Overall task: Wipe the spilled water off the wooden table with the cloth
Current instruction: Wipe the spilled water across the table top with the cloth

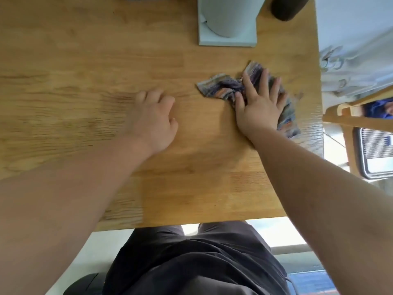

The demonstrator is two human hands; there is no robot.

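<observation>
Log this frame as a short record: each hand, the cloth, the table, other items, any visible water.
right hand: flat on the cloth, fingers spread, pressing it down
left hand: rests on the table, fingers loosely curled, holds nothing
cloth: striped, crumpled, near the right edge
table: wood
other: paper roll on a stand at the far edge
water: cannot tell, frame blurred

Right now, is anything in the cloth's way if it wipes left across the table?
Only the left hand, resting on the table left of the cloth. The right hand presses flat on it.
</observation>
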